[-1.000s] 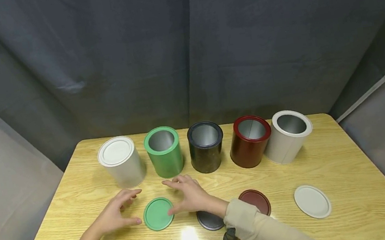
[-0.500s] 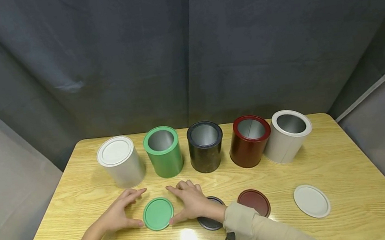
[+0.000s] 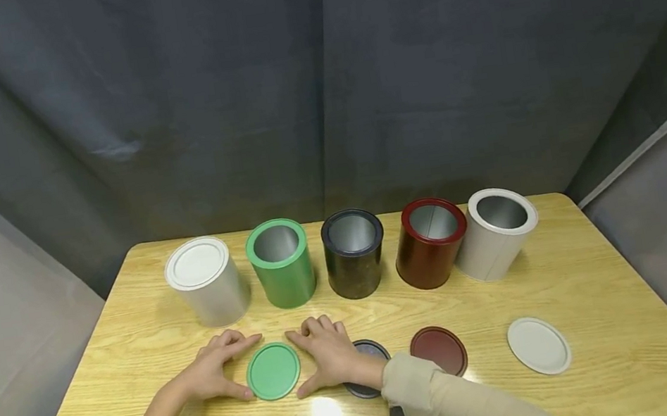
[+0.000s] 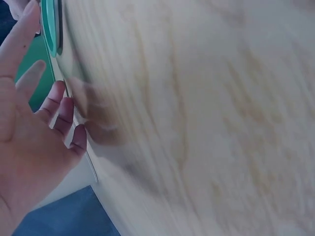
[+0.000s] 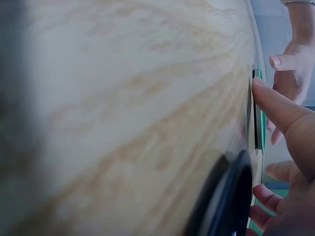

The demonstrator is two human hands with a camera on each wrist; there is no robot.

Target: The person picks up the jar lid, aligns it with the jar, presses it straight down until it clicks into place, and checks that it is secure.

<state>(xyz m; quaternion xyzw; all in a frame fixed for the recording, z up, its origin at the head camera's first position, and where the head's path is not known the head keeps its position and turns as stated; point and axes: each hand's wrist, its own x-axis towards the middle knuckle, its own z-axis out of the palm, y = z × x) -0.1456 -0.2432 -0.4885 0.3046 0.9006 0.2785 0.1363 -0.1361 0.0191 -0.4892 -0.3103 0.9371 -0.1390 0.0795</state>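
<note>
Green lid [image 3: 273, 371] flat on wooden table [image 3: 606, 283], directly in front of green tin [image 3: 281, 263], which serves as landmark. Left hand [image 3: 218, 370] at lid's left edge, right hand [image 3: 327, 354] at its right edge; fingers curved round the rim from both sides, thumbs at the near edge, fingertips at the far edge. Touching or nearly so, lid not lifted. Left wrist view: lid rim [image 4: 50, 24] seen edge-on beyond the fingers [image 4: 61, 110]. Right wrist view: right thumb tip against the green rim [image 5: 260, 129].

Left of green tin: white tin with lid on [image 3: 203, 281]. Right of it, in a row: black tin [image 3: 354, 253], red tin [image 3: 430, 242], white open tin [image 3: 495, 231]. Black lid [image 3: 367, 356] right of green lid, partly under right wrist; then red lid [image 3: 437, 351], white lid [image 3: 538, 345].

Judgement: thin, stiff, light; smooth painted surface, likely slippery; lying flush, so awkward to raise. Best taken at opposite points of the rim, edge levered up first.
</note>
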